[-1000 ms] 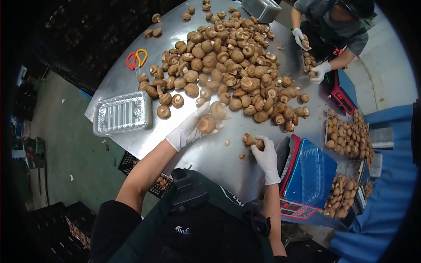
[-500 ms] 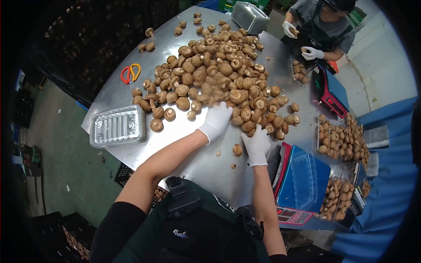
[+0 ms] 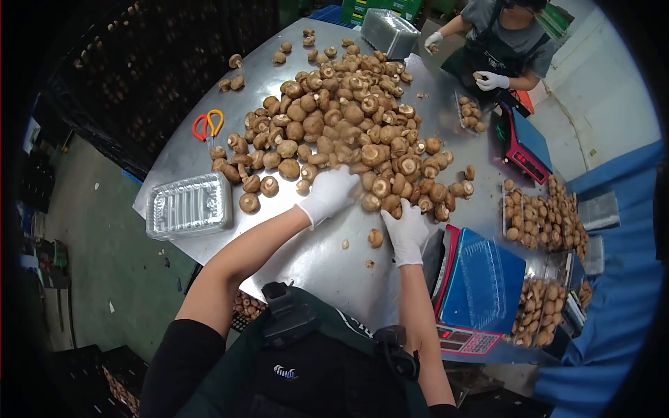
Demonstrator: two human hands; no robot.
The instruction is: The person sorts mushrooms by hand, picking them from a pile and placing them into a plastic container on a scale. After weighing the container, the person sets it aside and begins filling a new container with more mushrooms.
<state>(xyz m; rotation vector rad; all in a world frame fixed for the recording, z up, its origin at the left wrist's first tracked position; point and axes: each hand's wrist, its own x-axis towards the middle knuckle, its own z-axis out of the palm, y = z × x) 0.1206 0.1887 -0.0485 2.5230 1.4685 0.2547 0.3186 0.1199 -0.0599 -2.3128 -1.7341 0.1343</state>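
Observation:
A large heap of brown mushrooms [image 3: 327,118] covers the middle of the metal table [image 3: 313,258]. At the heap's near edge is my left hand [image 3: 332,194], white-gloved, with its fingers against mushrooms; a blurred mushroom shows at the fingertips, and whether it is gripped is unclear. My right hand [image 3: 408,231], also gloved, touches the mushrooms at the lower right edge, thumb and fingers curved around one there. Between the wrists lie a small mushroom [image 3: 375,238] and bits of stem.
Clear trays [image 3: 189,205] are stacked at left, near scissors [image 3: 208,125]. At right are a blue-topped scale [image 3: 481,282] with a clear tray on it, filled mushroom trays [image 3: 536,216] and a second scale [image 3: 528,146]. A co-worker [image 3: 505,49] holds a mushroom across the table.
My left hand has moved slightly left and back toward me along the heap's edge. My right hand has shifted slightly left. The co-worker's hand at the far side has moved left.

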